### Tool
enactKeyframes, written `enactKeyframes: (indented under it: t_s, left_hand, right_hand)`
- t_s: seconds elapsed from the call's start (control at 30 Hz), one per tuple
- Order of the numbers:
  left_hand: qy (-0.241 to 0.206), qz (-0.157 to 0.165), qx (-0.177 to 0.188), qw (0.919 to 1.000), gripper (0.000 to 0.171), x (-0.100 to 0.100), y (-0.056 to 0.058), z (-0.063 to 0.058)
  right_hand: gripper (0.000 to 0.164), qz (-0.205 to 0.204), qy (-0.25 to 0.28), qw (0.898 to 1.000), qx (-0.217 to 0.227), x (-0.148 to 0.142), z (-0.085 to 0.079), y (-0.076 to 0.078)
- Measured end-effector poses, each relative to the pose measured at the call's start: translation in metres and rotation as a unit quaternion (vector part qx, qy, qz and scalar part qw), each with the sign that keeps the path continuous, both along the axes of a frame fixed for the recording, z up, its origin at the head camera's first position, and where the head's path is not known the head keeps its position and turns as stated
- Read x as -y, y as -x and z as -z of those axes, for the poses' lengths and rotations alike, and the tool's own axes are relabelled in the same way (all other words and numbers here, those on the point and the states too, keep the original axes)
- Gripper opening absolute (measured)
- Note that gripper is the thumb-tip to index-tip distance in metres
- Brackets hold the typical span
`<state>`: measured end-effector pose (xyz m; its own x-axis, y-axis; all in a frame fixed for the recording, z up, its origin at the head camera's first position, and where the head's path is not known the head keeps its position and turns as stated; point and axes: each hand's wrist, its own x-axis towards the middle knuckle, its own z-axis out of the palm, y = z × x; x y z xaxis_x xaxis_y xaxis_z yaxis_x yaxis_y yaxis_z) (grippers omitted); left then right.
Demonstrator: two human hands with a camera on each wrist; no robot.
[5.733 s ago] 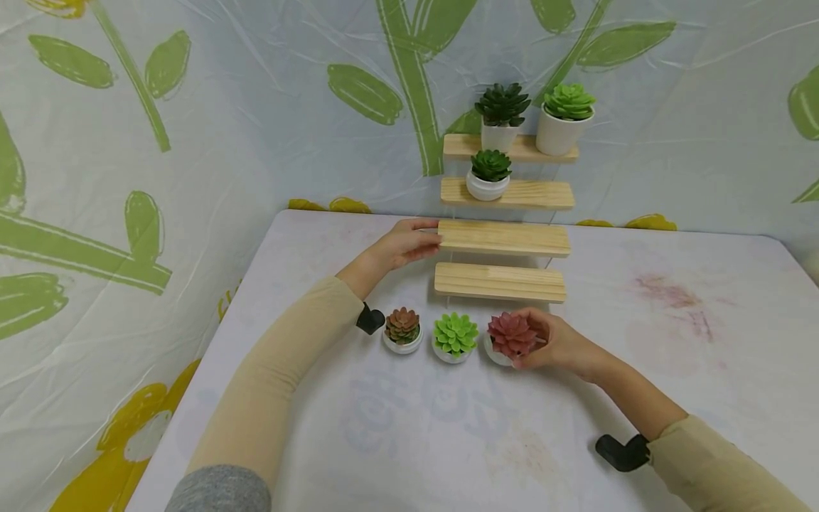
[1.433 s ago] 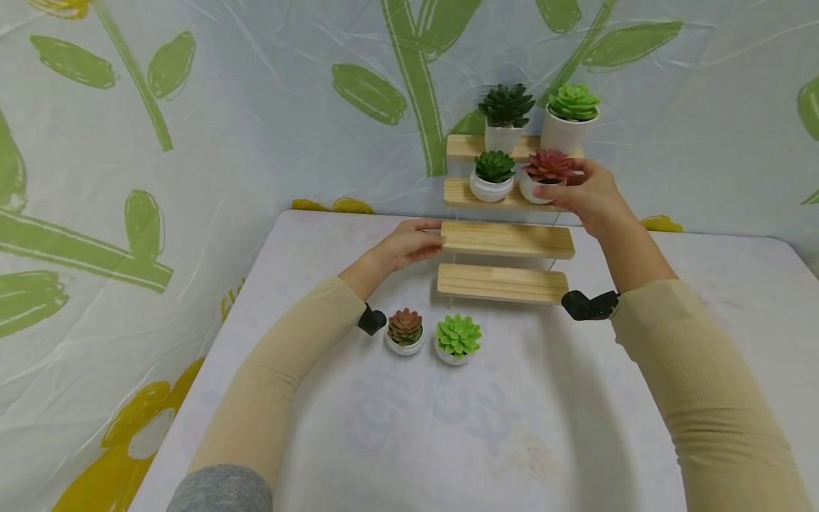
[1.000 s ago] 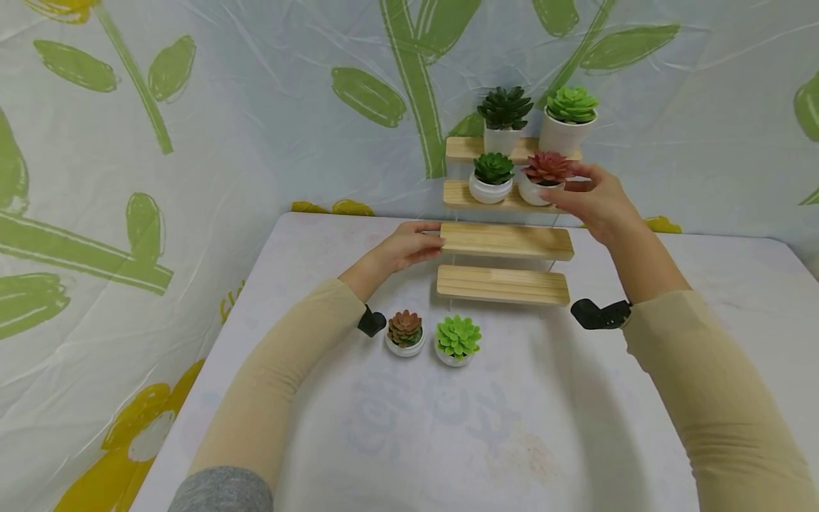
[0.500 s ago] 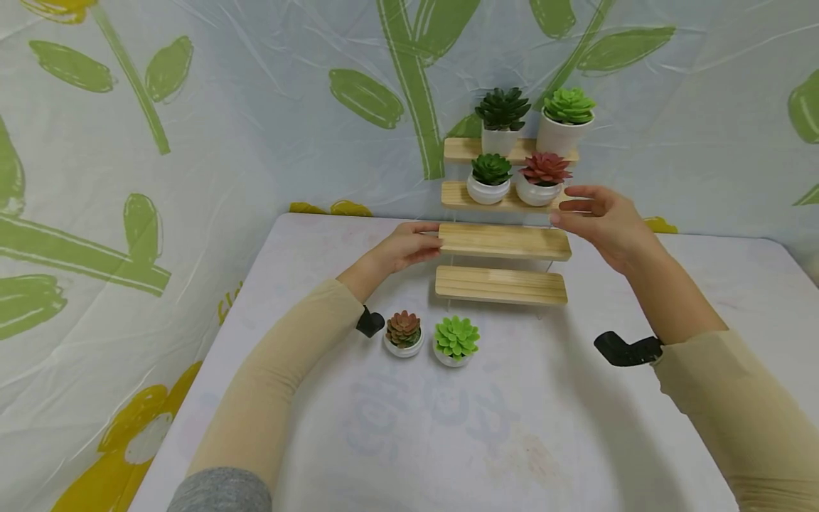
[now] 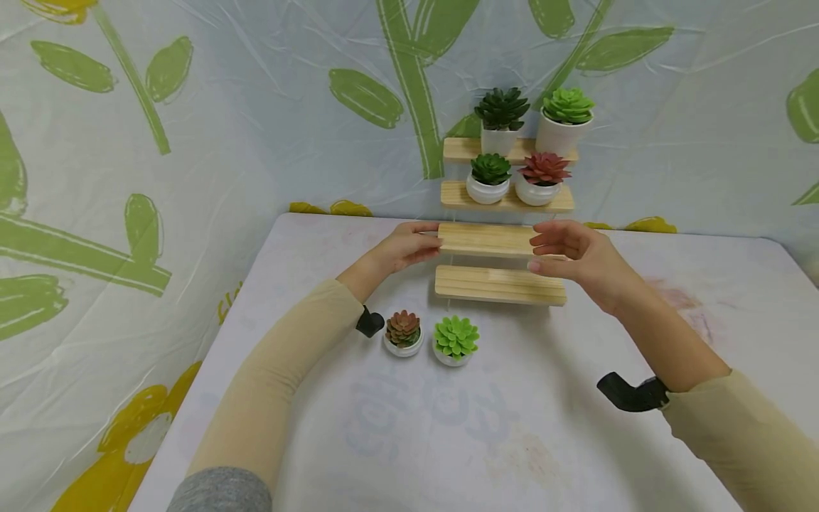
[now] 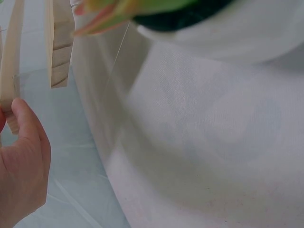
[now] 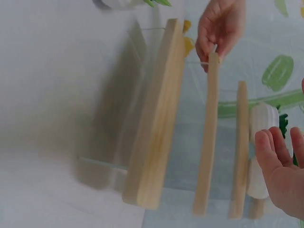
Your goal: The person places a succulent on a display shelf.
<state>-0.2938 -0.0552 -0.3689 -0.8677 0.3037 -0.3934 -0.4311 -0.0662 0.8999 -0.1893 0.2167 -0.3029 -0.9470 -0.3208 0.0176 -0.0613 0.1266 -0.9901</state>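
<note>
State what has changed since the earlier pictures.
The red succulent moved from the table up to the second shelf from the top; the right hand released it and came down. Still as before: the left hand gripping the third shelf, and the other five plants.

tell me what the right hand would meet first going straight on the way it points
Likely the right end of the second wooden shelf from the bottom, whose left end the left hand holds; depth is unclear, so the right hand might pass in front.
</note>
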Motion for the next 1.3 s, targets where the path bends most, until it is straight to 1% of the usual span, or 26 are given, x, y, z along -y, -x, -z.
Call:
enactKeyframes:
  t_s: [0.1,0.23,0.37,0.47,0.7,0.8,1.07,1.3]
  left_hand:
    - [-0.006,-0.001,0.01,0.9999,0.047,0.0,-0.002,-0.003]
    - [-0.018,0.003,0.019,0.9997,0.05,0.001,-0.003,-0.005]
    - [-0.014,0.001,0.019,0.9997,0.05,0.001,-0.003,-0.006]
    - [-0.005,-0.006,0.015,0.9999,0.048,0.0,-0.004,-0.007]
    - [0.003,-0.011,0.013,0.9999,0.047,-0.001,-0.003,-0.007]
    - [0.003,-0.011,0.014,0.9998,0.047,-0.001,-0.003,-0.006]
    - [-0.005,-0.014,0.016,0.9998,0.047,-0.001,-0.003,-0.006]
    - [-0.002,-0.015,0.016,0.9998,0.046,-0.001,-0.003,-0.005]
  right_hand:
    - [0.043,-0.013,-0.026,0.999,-0.019,0.004,0.007,-0.006]
    - [0.046,-0.042,-0.035,0.998,-0.035,0.007,0.017,-0.013]
    - [0.05,-0.07,-0.039,0.996,-0.033,0.01,0.03,-0.02]
    - [0.053,-0.081,-0.051,0.995,-0.027,0.011,0.041,-0.024]
    - [0.064,-0.105,-0.064,0.992,-0.007,0.015,0.066,-0.026]
    - [0.066,-0.113,-0.067,0.991,0.007,0.02,0.074,-0.028]
    - [0.07,-0.151,-0.062,0.987,0.007,0.034,0.095,-0.031]
    - [0.072,-0.155,-0.074,0.985,0.006,0.048,0.107,-0.031]
